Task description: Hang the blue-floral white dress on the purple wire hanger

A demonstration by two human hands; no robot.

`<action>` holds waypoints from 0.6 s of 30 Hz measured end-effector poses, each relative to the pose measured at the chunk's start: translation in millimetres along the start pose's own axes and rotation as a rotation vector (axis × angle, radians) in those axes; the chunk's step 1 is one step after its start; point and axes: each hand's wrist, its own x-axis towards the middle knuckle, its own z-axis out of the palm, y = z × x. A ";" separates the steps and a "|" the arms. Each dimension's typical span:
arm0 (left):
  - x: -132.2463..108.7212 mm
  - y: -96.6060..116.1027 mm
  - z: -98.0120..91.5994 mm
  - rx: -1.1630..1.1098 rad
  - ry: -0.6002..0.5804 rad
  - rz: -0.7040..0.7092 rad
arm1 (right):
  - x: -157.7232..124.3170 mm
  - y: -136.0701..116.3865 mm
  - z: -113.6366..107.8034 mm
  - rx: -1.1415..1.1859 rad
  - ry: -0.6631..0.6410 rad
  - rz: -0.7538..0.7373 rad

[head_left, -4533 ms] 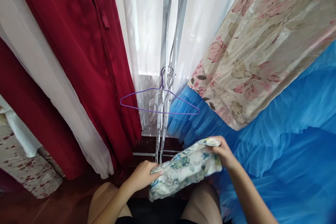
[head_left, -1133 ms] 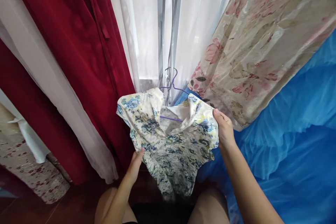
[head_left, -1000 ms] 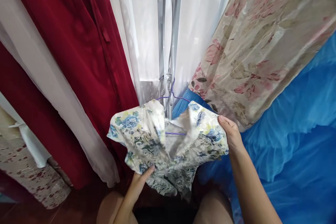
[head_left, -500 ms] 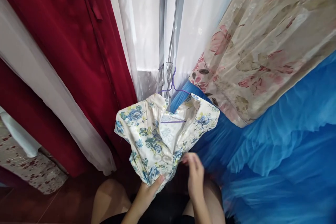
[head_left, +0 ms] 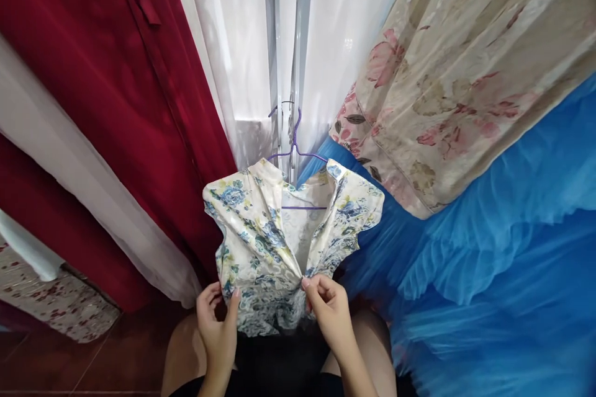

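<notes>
A white short-sleeved blouse [head_left: 261, 248] with blue and yellow-green flowers hangs on a purple wire hanger [head_left: 295, 147]. Its deep V neckline shows the inside of the back. My right hand [head_left: 328, 304] pinches the fabric between thumb and forefinger where the two front edges meet, at the bottom of the V. At the blouse's lower left side is my left hand [head_left: 217, 322], thumb and fingers apart around the side edge, the thumb against the front cloth. Whether the fingertips go behind the cloth is hard to see.
Dark red [head_left: 139, 105] and pale cloth hangs on the left. White fabric [head_left: 321, 43] and a grey metal upright [head_left: 302, 31] stand behind the hanger. On the right hang a beige floral cloth [head_left: 447, 105] and a blue pleated one [head_left: 488, 254]. Reddish floor tiles [head_left: 116, 360] show below.
My left hand has let go of the lower front and moved left to the blouse's side. My right hand has come in and taken the front edges. The blouse now hangs flatter.
</notes>
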 end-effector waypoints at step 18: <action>-21.5 64.3 69.4 0.030 -0.712 0.366 | 22.2 -51.8 11.9 0.299 0.059 0.063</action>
